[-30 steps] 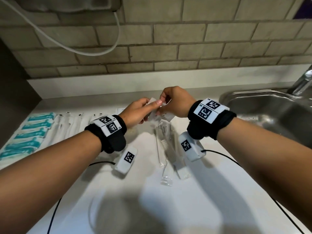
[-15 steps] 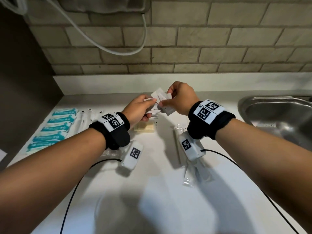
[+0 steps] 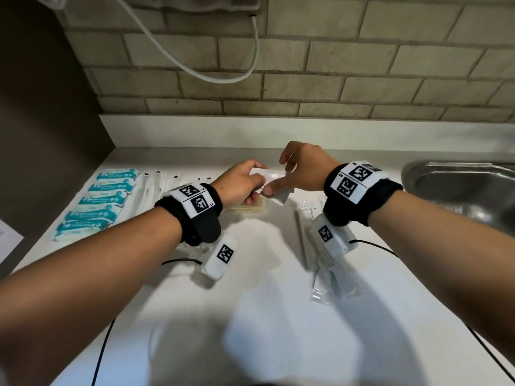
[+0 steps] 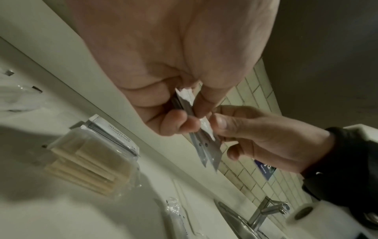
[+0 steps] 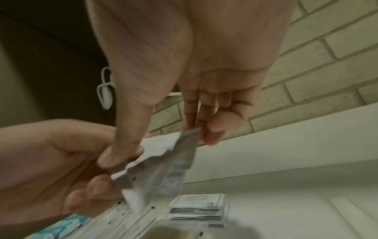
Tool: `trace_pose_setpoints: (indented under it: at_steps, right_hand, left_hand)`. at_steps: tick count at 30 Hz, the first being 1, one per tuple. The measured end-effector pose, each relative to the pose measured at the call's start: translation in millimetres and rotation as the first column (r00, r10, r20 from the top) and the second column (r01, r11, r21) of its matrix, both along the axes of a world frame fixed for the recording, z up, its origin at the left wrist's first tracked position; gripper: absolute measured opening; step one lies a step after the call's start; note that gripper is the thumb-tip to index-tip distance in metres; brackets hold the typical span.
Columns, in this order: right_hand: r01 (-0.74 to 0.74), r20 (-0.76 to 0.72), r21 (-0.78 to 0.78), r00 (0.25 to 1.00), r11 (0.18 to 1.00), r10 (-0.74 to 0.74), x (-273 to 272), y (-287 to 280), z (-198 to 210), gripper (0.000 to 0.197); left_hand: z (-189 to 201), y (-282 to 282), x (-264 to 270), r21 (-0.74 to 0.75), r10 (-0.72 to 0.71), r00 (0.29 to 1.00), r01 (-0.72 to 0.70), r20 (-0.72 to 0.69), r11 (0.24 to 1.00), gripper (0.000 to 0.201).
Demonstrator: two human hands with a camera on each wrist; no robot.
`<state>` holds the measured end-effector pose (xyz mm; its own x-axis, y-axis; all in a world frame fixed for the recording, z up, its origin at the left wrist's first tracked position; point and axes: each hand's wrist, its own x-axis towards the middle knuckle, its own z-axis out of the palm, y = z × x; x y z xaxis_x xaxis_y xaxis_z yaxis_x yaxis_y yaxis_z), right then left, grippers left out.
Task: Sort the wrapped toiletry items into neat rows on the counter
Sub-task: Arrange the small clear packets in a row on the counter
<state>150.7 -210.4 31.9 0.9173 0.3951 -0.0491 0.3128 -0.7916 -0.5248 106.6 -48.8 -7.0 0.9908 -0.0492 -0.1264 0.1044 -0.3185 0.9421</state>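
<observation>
I held a small bunch of flat white sachets (image 3: 274, 181) up above the white counter (image 3: 264, 316), both hands meeting on it. My left hand (image 3: 239, 183) pinched the bunch from the left, thumb on one face and curled fingers (image 4: 180, 122) on the other. My right hand (image 3: 302, 169) gripped the same bunch from the right, its thumb (image 5: 124, 142) pressed on the near face and its fingertips on the far edge. In the left wrist view the sachets showed edge-on as several thin layers fanned slightly at the lower end.

Directly beneath my hands a clear packet of beige bars (image 3: 250, 208) lay on the counter, and just behind it sat a short stack of white sachets printed "shampoo with conditioner" (image 4: 114, 134).

Along the left side of the counter a row of teal-and-white wrapped packets (image 3: 97, 201) lay side by side, with a row of long clear-wrapped white items (image 3: 150, 188) next to it; I could not tell what those were.

Nearer me, on the right, clear-wrapped combs (image 3: 324, 263) lay loosely, partly under my right wrist. The steel sink (image 3: 459, 185) was at the far right, and a white hose (image 3: 206, 71) looped across the brick-tile wall behind.
</observation>
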Motion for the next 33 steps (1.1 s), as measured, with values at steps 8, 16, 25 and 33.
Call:
trace_pose_setpoints:
  at_steps: [8, 16, 25, 33]
  right_hand:
    - [-0.035, -0.153, -0.155, 0.988, 0.987, 0.011, 25, -37, -31, 0.045]
    - [-0.199, -0.192, -0.466, 0.974, 0.862, 0.120, 38, -40, -72, 0.048]
    - [-0.090, -0.121, -0.567, 0.992, 0.819, 0.026, 62, -37, -81, 0.051]
    - [-0.019, -0.086, -0.555, 0.996, 0.832, -0.035, 59, -47, -66, 0.073]
  left_hand:
    - [-8, 8, 9, 0.034, 0.095, 0.995, -0.095, 0.009, 0.995, 0.016]
    - [-14, 4, 14, 0.042, 0.106, 0.994, -0.106, -0.004, 0.993, 0.013]
    - [-21, -10, 13, 0.041, 0.087, 0.996, -0.087, -0.017, 0.995, 0.018]
    - [-23, -28, 13, 0.039, 0.045, 0.999, -0.044, -0.026, 0.998, 0.015]
